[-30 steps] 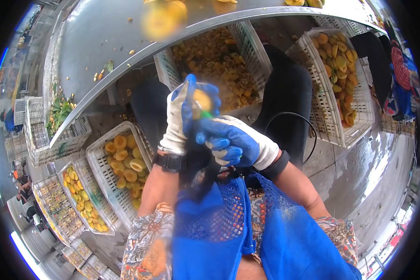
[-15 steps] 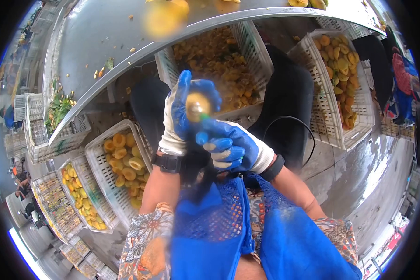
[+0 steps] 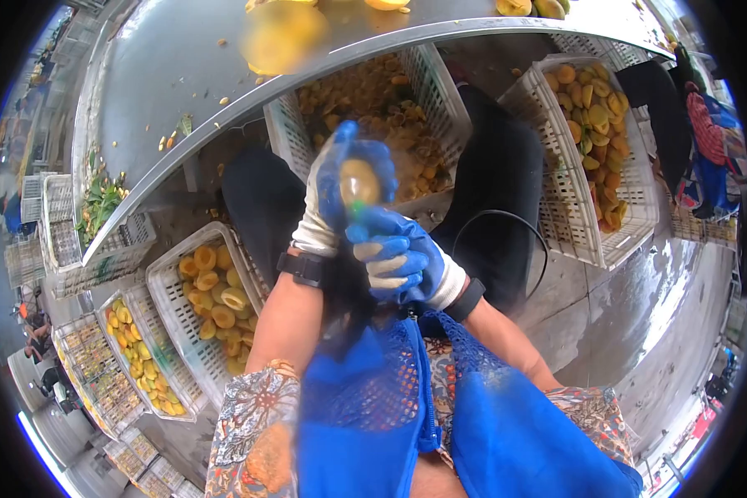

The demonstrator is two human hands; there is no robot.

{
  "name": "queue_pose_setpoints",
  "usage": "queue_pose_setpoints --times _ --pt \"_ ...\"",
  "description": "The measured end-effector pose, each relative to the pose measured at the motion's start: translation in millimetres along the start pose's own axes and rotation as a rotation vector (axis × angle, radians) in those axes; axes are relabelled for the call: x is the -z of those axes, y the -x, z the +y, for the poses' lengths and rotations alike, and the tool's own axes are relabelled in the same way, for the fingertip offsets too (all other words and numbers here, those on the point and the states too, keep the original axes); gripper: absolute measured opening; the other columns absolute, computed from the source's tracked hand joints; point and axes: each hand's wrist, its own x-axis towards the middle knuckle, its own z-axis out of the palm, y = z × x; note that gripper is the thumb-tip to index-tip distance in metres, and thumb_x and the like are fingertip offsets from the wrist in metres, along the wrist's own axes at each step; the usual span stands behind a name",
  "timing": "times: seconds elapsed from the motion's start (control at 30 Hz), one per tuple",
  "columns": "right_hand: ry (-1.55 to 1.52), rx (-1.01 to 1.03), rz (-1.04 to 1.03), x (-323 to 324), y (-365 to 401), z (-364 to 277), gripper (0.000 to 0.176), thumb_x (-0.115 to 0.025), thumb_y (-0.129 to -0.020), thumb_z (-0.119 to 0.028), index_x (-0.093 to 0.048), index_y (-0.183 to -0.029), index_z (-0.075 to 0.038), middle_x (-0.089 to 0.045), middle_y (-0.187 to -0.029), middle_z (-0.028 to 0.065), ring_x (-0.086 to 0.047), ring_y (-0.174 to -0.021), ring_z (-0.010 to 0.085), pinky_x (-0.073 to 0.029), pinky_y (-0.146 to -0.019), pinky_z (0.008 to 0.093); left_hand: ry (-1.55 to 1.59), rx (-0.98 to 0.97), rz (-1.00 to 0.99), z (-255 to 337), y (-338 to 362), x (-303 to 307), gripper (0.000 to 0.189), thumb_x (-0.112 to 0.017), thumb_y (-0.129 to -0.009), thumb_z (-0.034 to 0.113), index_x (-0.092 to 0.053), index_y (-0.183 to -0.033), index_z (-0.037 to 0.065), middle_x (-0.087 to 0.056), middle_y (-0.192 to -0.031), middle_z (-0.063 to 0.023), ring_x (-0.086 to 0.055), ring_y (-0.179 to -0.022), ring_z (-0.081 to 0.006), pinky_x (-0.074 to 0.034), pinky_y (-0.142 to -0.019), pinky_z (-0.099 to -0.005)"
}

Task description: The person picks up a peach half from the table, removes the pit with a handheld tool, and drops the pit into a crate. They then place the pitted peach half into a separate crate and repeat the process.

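Note:
My left hand (image 3: 340, 187), in a blue and white glove, is wrapped round a yellow fruit (image 3: 359, 181) above my lap. Just below and to the right, my right hand (image 3: 402, 256), gloved the same way, is closed on a small tool with a green part (image 3: 357, 207) that meets the fruit; its working end is blurred. Beyond my hands, a white crate (image 3: 286, 137) between my knees holds many peels and fruit pieces.
A metal table (image 3: 166, 91) with fruit, leaves and scraps spans the top. White crates of halved fruit stand at left (image 3: 170, 307) and right (image 3: 556, 191). A black cable (image 3: 510, 212) loops by my right knee. Another person (image 3: 710, 141) is at far right.
The view has shifted slightly. The fruit is turned a little in my left hand, and my right hand with the tool has come closer beneath it.

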Motion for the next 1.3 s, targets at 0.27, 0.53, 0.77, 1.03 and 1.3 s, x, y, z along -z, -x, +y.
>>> queue_pose_setpoints --times 0.27,0.53,0.77,1.03,1.3 --pt "1.447 0.450 0.775 -34 11 -37 0.036 -0.057 -0.098 -0.035 -0.061 -0.098 0.000 -0.057 -0.067 0.0028 -0.053 -0.050 0.0128 -0.042 -0.049 0.0282 -0.197 -0.534 0.400 24 20 1 0.054 -0.044 -0.104 0.045 -0.060 -0.117 -0.005 -0.070 -0.103 -0.0166 -0.069 -0.093 -0.0281 -0.057 -0.085 -0.0411" --pt "1.832 0.408 0.977 6 -9 -65 0.039 -0.062 -0.094 -0.038 -0.058 -0.096 0.000 -0.064 -0.074 0.0135 -0.064 -0.064 0.0215 -0.050 -0.058 0.0376 -0.548 -0.639 0.955 92 153 -19 0.035 -0.058 -0.100 0.031 -0.066 -0.106 -0.003 -0.072 -0.094 -0.0131 -0.070 -0.077 -0.0207 -0.058 -0.071 -0.0332" --pt "1.873 0.266 0.925 -17 -8 -50 0.038 -0.058 -0.096 -0.037 -0.053 -0.089 0.000 -0.064 -0.068 0.0181 -0.064 -0.059 0.0304 -0.049 -0.056 0.0419 -2.096 0.097 1.387 108 279 61 0.037 -0.068 -0.091 0.030 -0.064 -0.111 -0.001 -0.069 -0.107 -0.0169 -0.066 -0.094 -0.0355 -0.051 -0.082 -0.0433" --pt "1.797 0.400 0.858 -10 -1 -59 0.033 -0.060 -0.097 -0.035 -0.051 -0.100 -0.003 -0.056 -0.069 0.0040 -0.055 -0.054 0.0123 -0.044 -0.050 0.0296 -1.716 -0.426 0.931 251 7 -17 0.038 -0.070 -0.092 0.020 -0.062 -0.123 0.000 -0.068 -0.113 -0.0079 -0.063 -0.095 -0.0136 -0.051 -0.080 -0.0256" --pt "1.842 0.591 0.700 -27 6 -63 0.038 -0.058 -0.096 -0.037 -0.055 -0.106 -0.001 -0.061 -0.069 0.0147 -0.061 -0.061 0.0318 -0.049 -0.058 0.0420 -2.144 -0.268 0.568 286 -163 21 0.040 -0.074 -0.081 0.024 -0.066 -0.116 0.006 -0.069 -0.089 -0.0077 -0.066 -0.082 -0.0144 -0.054 -0.068 -0.0306"
